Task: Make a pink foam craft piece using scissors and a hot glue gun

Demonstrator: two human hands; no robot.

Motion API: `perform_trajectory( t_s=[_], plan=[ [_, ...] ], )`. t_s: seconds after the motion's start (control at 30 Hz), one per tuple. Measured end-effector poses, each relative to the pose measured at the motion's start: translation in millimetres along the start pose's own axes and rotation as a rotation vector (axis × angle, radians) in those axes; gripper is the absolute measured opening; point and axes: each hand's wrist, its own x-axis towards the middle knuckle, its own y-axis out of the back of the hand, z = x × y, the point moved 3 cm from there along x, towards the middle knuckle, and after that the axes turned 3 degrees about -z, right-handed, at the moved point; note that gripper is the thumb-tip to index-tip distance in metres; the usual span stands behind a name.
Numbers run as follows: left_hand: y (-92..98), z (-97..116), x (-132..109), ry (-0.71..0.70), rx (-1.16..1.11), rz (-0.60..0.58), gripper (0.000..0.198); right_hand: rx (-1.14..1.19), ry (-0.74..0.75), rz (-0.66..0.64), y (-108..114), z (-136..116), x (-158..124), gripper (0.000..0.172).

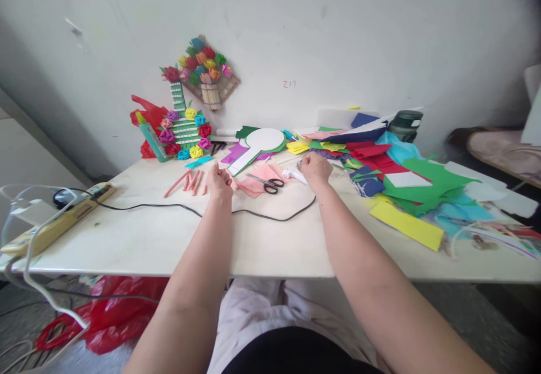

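Note:
My left hand [220, 181] is closed over the table, its fingers curled together beside several rolled pink paper strips [195, 182]. Pink paper shows at its fingertips, but whether they grip it is unclear. Fingers bent in a pinch, my right hand [316, 169] is by a white glue gun [295, 176]; whatever it holds is too small to make out. Between the hands, black-handled scissors [270, 185] lie partly on pink paper sheets [252, 187]. Behind them rests a white round-headed cutout with a handle and green edging [265, 139].
A black cable [270, 218] crosses the table from a power strip [80, 208] at left. Coloured paper [431, 188] is heaped at right, near a dark bottle [404, 125]. A glue bottle [153, 140] and flower-covered guitar-shaped craft [186, 129] stand at the back left.

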Motion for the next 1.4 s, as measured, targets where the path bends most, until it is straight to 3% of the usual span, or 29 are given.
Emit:
perform_trajectory(
  t_s=[0.13, 0.37, 0.57, 0.7, 0.8, 0.97, 1.1, 1.27, 1.4],
  plan=[
    [6.1, 5, 4, -0.052, -0.075, 0.088, 0.040, -0.015, 0.098, -0.011, -8, -9, -5, 0.027],
    [8.6, 6, 9, -0.188, 0.096, 0.137, 0.038, -0.037, 0.304, -0.018, -12, -30, -19, 0.029],
    [-3.7, -8, -3, -0.191, 0.444, -0.018, 0.028, -0.025, 0.292, -0.026, -7, -37, -24, 0.034],
    [-8.1, -16, -7, -0.307, 0.770, -0.122, 0.024, 0.012, 0.263, -0.063, -5, -34, -23, 0.032],
    [-10.6, -19, -9, -0.389, 0.992, -0.168, 0.017, 0.004, 0.337, -0.108, -6, -39, -26, 0.033],
    [-12.5, -19, -11, -0.403, 1.204, -0.182, 0.004, -0.036, 0.533, -0.213, -12, -56, -38, 0.034],
    [-13.6, -19, -12, -0.395, 1.383, -0.185, 0.007, -0.088, 0.661, -0.306, -20, -66, -49, 0.034],
    [-14.9, -22, -14, -0.386, 1.590, -0.201, 0.009, -0.191, 0.662, -0.388, -25, -71, -55, 0.028],
    [-16.1, -24, -15, -0.361, 1.673, -0.287, 0.015, -0.239, 0.656, -0.418, -25, -74, -58, 0.026]
  ],
)
